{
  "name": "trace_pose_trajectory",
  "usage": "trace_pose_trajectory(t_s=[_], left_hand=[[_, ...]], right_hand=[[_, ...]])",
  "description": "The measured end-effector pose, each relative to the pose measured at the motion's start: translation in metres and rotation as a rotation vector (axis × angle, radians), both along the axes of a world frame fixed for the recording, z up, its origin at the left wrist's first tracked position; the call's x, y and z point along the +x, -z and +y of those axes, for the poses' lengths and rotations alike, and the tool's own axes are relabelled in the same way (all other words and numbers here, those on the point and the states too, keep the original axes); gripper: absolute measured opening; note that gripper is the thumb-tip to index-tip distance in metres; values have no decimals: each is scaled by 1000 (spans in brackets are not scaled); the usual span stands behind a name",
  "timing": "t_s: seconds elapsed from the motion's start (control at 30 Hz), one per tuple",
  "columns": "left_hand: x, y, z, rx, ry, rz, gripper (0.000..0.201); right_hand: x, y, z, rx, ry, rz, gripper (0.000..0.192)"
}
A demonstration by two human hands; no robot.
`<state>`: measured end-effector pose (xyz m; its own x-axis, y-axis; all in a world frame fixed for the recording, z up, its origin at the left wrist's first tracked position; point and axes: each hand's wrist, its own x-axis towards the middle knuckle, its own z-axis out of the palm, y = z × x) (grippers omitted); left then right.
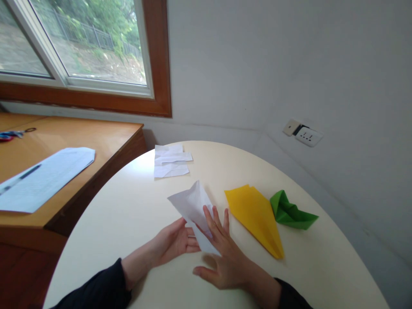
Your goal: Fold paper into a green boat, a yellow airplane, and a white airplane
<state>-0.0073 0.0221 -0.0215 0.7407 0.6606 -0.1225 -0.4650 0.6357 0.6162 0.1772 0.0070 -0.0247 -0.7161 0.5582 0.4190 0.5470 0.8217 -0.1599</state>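
A folded white sheet of paper point(188, 205) is tilted above the middle of the round table, its pointed corners facing away from me. My left hand point(172, 243) holds its lower left edge, thumb at the edge and fingers partly hidden behind it. My right hand point(225, 255) lies against the paper's right side with fingers stretched and spread, the thumb apart below. Right of it rests a folded yellow paper point(255, 219), long and pointed. A green paper boat point(291, 212) sits beside the yellow paper's right edge.
Several white paper pieces point(171, 167) lie at the far side of the round table point(128, 214). On a wooden desk point(106, 137) at left are printed sheets point(61, 171), a dark pen point(30, 171) and scissors point(19, 134). A wall socket point(308, 136) is at right.
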Motion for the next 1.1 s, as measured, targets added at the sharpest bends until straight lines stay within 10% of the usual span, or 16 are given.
trace_pose_trajectory(t_s=[1.1], left_hand=[[7, -8, 0, 193, -408, 311, 27]], right_hand=[[4, 0, 7, -147, 14, 66, 62]])
